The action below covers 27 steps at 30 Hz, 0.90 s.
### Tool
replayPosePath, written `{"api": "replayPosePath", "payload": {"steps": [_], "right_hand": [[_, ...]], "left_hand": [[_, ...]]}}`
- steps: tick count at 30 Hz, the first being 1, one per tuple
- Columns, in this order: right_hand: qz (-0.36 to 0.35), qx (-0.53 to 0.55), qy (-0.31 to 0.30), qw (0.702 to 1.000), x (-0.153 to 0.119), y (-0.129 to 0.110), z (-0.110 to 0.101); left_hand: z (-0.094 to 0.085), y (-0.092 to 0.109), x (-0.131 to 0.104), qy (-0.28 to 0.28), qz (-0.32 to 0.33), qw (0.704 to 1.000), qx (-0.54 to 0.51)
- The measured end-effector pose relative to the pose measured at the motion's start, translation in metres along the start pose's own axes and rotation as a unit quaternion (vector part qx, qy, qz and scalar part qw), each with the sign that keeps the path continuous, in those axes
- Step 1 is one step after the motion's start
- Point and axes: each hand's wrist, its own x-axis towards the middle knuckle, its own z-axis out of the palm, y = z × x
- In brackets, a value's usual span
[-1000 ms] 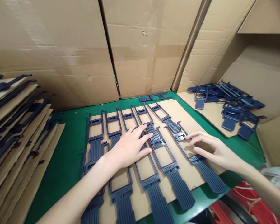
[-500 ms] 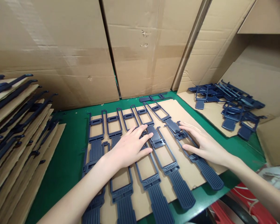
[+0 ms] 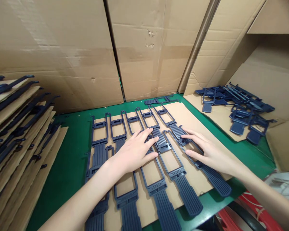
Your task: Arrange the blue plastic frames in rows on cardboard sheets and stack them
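Observation:
Navy plastic frames with ribbed tongues lie in two overlapping rows on a cardboard sheet (image 3: 178, 114). My left hand (image 3: 137, 149), fingers spread and palm down, rests over the middle of the rows, partly hiding a front-row frame (image 3: 154, 171). Just right of its fingertips is another frame (image 3: 172, 157). My right hand (image 3: 204, 149) lies at the rightmost front frame (image 3: 214, 178), with fingers stretched out and thumb apart, touching its upper part. That frame's top end meets the tongue of the back-row frame (image 3: 167, 115) behind it.
To the left rises a stack of cardboard sheets (image 3: 38, 154) layered with similar frames. A loose pile of frames (image 3: 240, 102) lies on cardboard at the right. Tall cardboard boxes (image 3: 156, 64) line the back of the green table (image 3: 77, 128). Red items (image 3: 257, 208) sit below the front edge.
My right hand has shifted slightly left, and the top end of the rightmost front frame has moved left with it. My left hand has stayed in place.

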Motion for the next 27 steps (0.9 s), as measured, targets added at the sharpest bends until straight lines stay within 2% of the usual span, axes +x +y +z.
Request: {"api": "replayPosePath", "payload": {"steps": [7,13,17,22,27], "right_hand": [[-0.011,0.012,0.022,1.0,-0.002,-0.006,0.01],[-0.007,0.007,0.028,1.0,-0.003,-0.007,0.015],[-0.003,0.002,0.033,0.999,0.001,-0.01,0.011],[-0.026,0.01,0.03,0.999,0.024,-0.009,-0.004],[-0.077,0.03,0.002,0.997,0.062,0.009,-0.009]], "left_hand": [[0.004,-0.001,-0.001,0.024,0.007,1.0,-0.005],[0.003,0.0,-0.001,0.017,0.003,1.0,-0.005],[0.002,0.0,-0.002,0.013,0.0,1.0,-0.007],[0.002,0.0,-0.002,0.02,0.004,1.0,-0.005],[0.002,0.0,-0.003,0.014,-0.001,1.0,-0.005]]}}
